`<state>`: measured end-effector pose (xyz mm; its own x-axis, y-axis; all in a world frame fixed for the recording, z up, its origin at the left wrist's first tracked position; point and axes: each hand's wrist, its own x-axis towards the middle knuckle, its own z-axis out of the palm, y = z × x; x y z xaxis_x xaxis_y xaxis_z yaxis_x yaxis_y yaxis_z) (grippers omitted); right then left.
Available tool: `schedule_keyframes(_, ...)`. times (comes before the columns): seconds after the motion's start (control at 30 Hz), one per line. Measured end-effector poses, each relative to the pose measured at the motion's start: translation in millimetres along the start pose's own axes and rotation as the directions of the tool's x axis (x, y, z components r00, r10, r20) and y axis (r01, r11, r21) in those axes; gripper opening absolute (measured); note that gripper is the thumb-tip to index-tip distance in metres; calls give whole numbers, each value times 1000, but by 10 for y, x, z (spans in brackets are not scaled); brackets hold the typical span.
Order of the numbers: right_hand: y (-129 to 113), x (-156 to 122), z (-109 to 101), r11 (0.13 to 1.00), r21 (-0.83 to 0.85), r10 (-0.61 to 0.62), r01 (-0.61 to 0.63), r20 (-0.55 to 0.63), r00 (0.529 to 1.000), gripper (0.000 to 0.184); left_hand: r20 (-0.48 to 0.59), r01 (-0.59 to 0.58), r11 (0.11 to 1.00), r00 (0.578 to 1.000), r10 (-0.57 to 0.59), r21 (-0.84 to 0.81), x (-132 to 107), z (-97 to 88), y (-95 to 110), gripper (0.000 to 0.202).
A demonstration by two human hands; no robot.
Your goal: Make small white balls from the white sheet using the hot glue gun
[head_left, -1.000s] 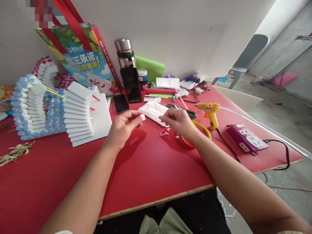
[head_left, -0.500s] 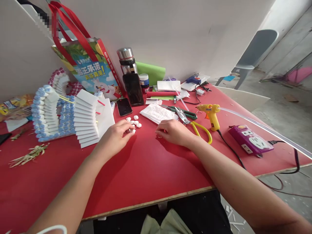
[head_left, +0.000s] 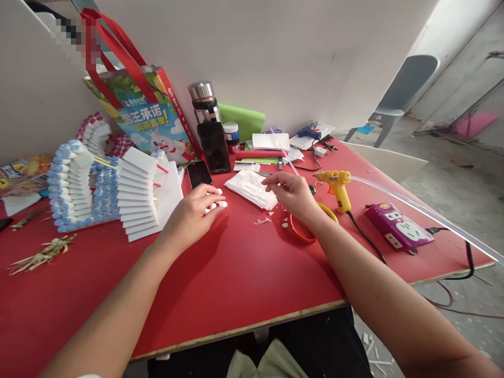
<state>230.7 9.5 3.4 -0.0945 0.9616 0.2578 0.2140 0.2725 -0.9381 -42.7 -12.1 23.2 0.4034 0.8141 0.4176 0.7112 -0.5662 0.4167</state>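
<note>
My left hand (head_left: 191, 215) rests on the table with its fingers curled around several small white balls (head_left: 222, 204), some partly hidden under the fingers. My right hand (head_left: 293, 194) is above the scissors, its fingers loosely bent and apart, with nothing visible between them. Beneath and beside it show the looped handles of the scissors (head_left: 331, 212); the hand covers most of the blades. Left of this hand lies a crumpled stack of thin white sheets (head_left: 252, 188). Small white scraps (head_left: 263, 221) are scattered just in front of the stack.
Fanned white pieces (head_left: 136, 197) and a blue-and-white beaded-looking form (head_left: 65, 184) stand left. Behind are a bag (head_left: 151, 118), phones (head_left: 213, 147) and a flask (head_left: 202, 100). A yellow glue gun (head_left: 337, 189) and purple power strip (head_left: 399, 226) with cords lie right.
My right hand has risen and shifted slightly right, uncovering white scraps on the table. My left hand has moved a little right over the white balls. The scissors' handles lie differently.
</note>
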Motion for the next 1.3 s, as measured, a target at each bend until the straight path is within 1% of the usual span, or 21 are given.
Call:
schedule_keyframes(0.03,-14,4,-7,987,147,59,-61,21,998,20,-15,17,998,1000,-18,-59,67,13,67,21)
schedule_keyframes(0.1,-43,2,-8,903,404,122,-147,87,989,20,-32,36,982,999,-42,-187,186,89,202,19)
schedule_keyframes(0.17,-65,-9,6,816,546,126,-191,154,980,22,-83,17,957,996,-43,-289,242,230,321,18)
schedule_keyframes(0.2,-71,-18,16,801,567,110,-193,178,978,22,-97,-15,950,995,-16,-313,239,319,372,18)
schedule_keyframes(0.23,-77,-29,28,811,555,91,-185,193,977,21,-77,-49,945,997,25,-323,215,414,417,18)
schedule_keyframes(0.3,-88,-54,56,878,455,58,-145,200,978,14,-5,-139,940,990,144,-313,124,599,494,19)
schedule_keyframes(0.4,-106,-89,101,952,291,49,-99,175,983,14,110,-328,918,927,358,-223,-24,789,583,20)
schedule_keyframes(0.43,-107,-96,115,962,258,54,-94,159,986,16,141,-373,907,904,403,-196,-56,821,605,23)
schedule_keyframes(0.5,-89,-99,139,978,199,43,-64,108,993,19,156,-411,898,888,433,-155,-83,843,635,27)
schedule_keyframes(0.53,-70,-95,148,988,155,12,-23,70,997,21,142,-410,901,892,428,-143,-83,841,642,27)
schedule_keyframes(0.6,-14,-78,158,994,18,-109,109,-1,994,25,95,-396,909,908,409,-128,-69,825,644,23)
schedule_keyframes(0.67,50,-57,155,963,-158,-229,220,-44,972,29,48,-381,918,921,387,-112,-54,816,629,20)
schedule_keyframes(0.7,79,-46,150,941,-233,-264,244,-57,963,30,32,-367,925,928,371,-98,-50,818,615,19)
schedule_keyframes(0.77,123,-24,129,920,-311,-281,239,-95,955,27,16,-299,951,954,301,-73,-49,830,575,18)
schedule_keyframes(0.83,144,-3,97,923,-323,-267,209,-146,953,24,11,-189,978,982,191,-83,-52,839,527,18)
schedule_keyframes(0.93,137,23,40,932,-319,-246,175,-201,948,21,51,-58,967,996,73,-247,-46,816,477,17)
schedule_keyframes(1.0,118,25,18,941,-298,-220,158,-189,957,21,50,15,909,999,7,-417,-33,776,462,19)
schedule_keyframes(1.07,98,10,23,954,-263,-186,145,-139,973,24,-16,47,867,998,-64,-496,-14,735,442,22)
schedule_keyframes(1.17,78,-34,82,949,-264,-181,170,-20,983,31,-147,25,888,984,-103,-459,9,693,378,25)
schedule_keyframes(1.23,82,-59,129,914,-340,-221,221,40,975,31,-163,49,884,977,-140,-464,15,681,325,26)
schedule_keyframes(1.3,101,-69,165,848,-467,-249,252,70,966,26,-171,72,876,970,-172,-476,13,673,291,26)
